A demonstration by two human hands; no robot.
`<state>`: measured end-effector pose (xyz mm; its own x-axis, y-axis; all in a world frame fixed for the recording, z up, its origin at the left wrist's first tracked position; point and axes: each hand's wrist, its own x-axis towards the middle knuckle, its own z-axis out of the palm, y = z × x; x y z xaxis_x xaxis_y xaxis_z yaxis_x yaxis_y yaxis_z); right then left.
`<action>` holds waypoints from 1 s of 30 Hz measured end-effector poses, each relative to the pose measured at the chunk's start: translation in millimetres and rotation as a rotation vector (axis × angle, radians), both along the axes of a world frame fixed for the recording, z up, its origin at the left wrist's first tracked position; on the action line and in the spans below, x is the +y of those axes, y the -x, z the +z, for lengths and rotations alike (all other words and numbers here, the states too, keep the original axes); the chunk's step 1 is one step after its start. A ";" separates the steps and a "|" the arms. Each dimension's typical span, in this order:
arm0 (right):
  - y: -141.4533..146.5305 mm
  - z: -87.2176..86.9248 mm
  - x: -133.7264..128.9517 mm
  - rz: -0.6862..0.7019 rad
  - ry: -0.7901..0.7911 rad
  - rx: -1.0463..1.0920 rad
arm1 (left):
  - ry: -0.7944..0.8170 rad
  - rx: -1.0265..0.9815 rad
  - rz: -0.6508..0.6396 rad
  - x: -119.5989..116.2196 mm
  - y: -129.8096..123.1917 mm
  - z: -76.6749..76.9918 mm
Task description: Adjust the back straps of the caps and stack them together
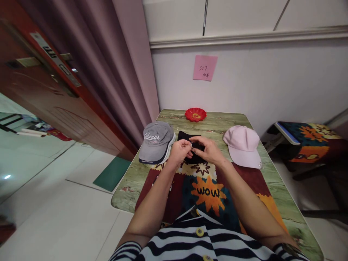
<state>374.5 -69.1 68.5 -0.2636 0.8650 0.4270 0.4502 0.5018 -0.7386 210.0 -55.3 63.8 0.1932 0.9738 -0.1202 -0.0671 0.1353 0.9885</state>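
Currently, left hand (pixel 179 152) and right hand (pixel 208 150) are meeting over the black cloth (pixel 182 136), fingertips closing narrowly around a shiny piece (pixel 191 145). That cloth is lying on the table (pixel 127 197), between the grey cap (pixel 154 139) and pink cap (pixel 241 145). Behind, a red dish (pixel 200 113) is sitting near the wall (pixel 239 79).

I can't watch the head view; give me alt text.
A person in a striped shirt has left grip and right grip close together at a small shiny piece, by a black item on a table. A gray cap lies left, a pink cap right, a red dish behind.
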 end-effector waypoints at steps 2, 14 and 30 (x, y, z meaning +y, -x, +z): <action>0.9 0.5 -0.1 -0.015 -0.043 -0.040 | -0.014 0.020 0.000 0.4 0.0 0.1; -3.2 -4.5 -0.4 -0.153 -0.056 -0.032 | -0.044 0.149 0.180 6.5 16.7 -0.5; -15.4 -12.9 -2.5 -0.120 0.075 -0.092 | -0.234 0.348 0.234 14.1 33.4 -5.0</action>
<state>389.9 -71.6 55.6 -0.1916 0.9211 0.3388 0.5706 0.3854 -0.7252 176.6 -41.2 58.8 -0.0468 0.9949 0.0892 0.2712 -0.0733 0.9597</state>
